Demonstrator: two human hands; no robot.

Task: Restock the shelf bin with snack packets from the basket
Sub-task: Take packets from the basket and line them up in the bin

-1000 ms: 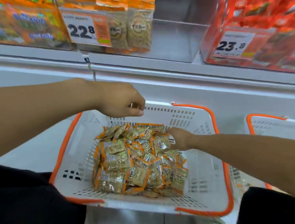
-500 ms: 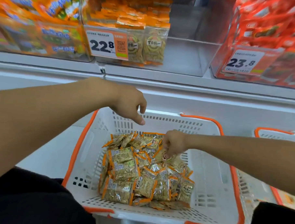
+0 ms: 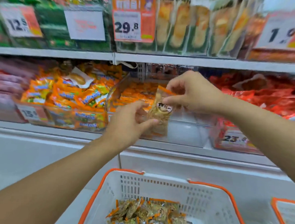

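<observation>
1. One snack packet [image 3: 159, 112] hangs upright between two raised hands in front of the clear shelf bin [image 3: 185, 128], its long axis vertical, its orange-edged top toward the upper shelf and its round label facing the camera.
2. The right hand [image 3: 193, 92] pinches the packet's top edge between thumb and fingertips; the left hand [image 3: 131, 118] curls round its lower left side, thumb against the wrapper, so each grip is closed on the same packet.
3. Count: two hands, one packet held aloft, and a heap of matching packets [image 3: 147, 216], too many and too overlapped to number, lying at the near end of the white basket with orange rim [image 3: 157, 185].
4. A second orange-rimmed basket [image 3: 285, 217] shows at the near right edge.
5. The bin is partly filled on its left with like orange-and-tan packets; its right part looks bare.
6. Half a second earlier both hands were down at the basket, the right reaching into the heap and the left hovering over the far rim; both have risen to shelf height, and the view has tilted upward to take in an upper shelf of price tags.
</observation>
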